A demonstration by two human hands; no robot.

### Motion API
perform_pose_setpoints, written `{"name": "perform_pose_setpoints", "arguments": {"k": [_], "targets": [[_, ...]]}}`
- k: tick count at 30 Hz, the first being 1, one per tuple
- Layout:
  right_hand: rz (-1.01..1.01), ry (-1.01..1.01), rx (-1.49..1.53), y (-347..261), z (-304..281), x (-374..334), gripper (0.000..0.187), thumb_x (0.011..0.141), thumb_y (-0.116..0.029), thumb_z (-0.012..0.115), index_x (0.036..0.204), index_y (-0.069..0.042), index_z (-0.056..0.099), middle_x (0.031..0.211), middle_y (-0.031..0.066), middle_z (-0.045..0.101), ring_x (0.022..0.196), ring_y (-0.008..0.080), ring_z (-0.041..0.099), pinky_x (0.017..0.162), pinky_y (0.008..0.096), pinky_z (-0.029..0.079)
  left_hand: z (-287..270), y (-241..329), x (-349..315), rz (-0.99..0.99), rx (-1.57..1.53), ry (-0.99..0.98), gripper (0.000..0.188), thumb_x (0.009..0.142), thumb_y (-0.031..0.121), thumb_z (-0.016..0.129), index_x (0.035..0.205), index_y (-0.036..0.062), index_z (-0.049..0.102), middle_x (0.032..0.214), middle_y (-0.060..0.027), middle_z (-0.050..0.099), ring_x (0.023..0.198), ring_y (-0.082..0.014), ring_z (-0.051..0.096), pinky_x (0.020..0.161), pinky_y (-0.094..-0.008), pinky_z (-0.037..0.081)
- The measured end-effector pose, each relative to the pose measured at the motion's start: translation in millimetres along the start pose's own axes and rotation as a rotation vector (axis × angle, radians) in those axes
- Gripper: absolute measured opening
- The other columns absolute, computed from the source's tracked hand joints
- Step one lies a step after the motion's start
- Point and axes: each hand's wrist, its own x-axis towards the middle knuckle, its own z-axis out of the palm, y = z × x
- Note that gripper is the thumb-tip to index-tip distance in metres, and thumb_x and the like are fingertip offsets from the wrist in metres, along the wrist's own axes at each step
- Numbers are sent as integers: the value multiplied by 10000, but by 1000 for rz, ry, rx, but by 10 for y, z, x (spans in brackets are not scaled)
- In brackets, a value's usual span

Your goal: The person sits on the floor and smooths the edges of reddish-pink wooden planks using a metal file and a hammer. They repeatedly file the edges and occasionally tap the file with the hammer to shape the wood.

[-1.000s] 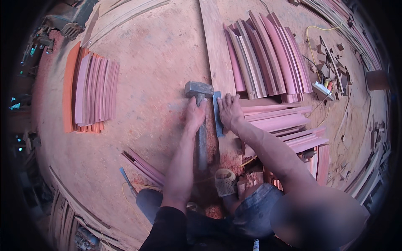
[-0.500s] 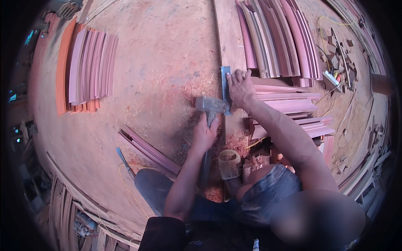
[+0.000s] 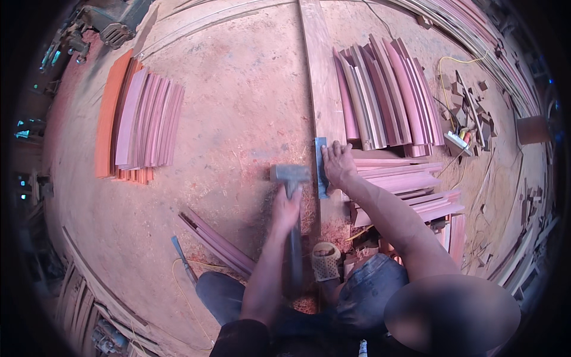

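Note:
My left hand (image 3: 287, 209) is closed round the handle of a hammer (image 3: 289, 174), whose blocky metal head is blurred. That head is left of a flat, dark bluish metal strip (image 3: 322, 168), with a gap between them. The strip lies along the edge of a long wooden board (image 3: 326, 101). My right hand (image 3: 339, 166) grips the strip from its right side, fingers bent at its edge; the thumb is hard to make out. Beside my left forearm lie slim curved wood pieces (image 3: 220, 245), and farther left a chisel (image 3: 184, 260).
Curved pink wood strips (image 3: 389, 95) are stacked beyond my right hand, with more pieces (image 3: 410, 175) nearer. Another stack (image 3: 146, 122) stands at the left beside an orange piece (image 3: 113, 113). Offcuts (image 3: 470, 113) and a yellow cord (image 3: 441, 77) lie far right. My sandalled foot (image 3: 326, 262) is below the strip.
The hammer head has moved left, away from the metal strip it overlapped before. My right hand stays on the strip. The whole view has shifted, so the scene sits lower.

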Motion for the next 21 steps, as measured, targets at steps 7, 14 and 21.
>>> {"name": "perform_pose_setpoints", "arguments": {"k": [7, 14, 21], "targets": [[7, -17, 15, 11, 36, 35, 1461, 575, -757, 870, 1631, 36, 244, 1577, 189, 440, 1531, 384, 323, 1144, 584, 335, 143, 520, 997, 40, -46, -12, 248, 1032, 269, 627, 1081, 28, 594, 729, -81, 633, 548, -187, 634, 526, -369, 519], [35, 52, 14, -25, 119, 58, 1396, 611, -730, 856, 1629, 25, 270, 1559, 176, 458, 1523, 377, 332, 1139, 566, 335, 219, 703, 1154, 69, 95, -56, 300, 1023, 293, 640, 1111, 12, 583, 737, -100, 646, 530, -191, 628, 521, -373, 526], [49, 28, -10, -28, 46, 14, 1381, 631, -728, 846, 1637, 14, 258, 1581, 160, 447, 1526, 350, 334, 1125, 599, 320, 161, 484, 1068, 50, 136, -83, 352, 1025, 332, 628, 1146, 6, 572, 784, -148, 678, 615, -239, 688, 588, -410, 555]]}}
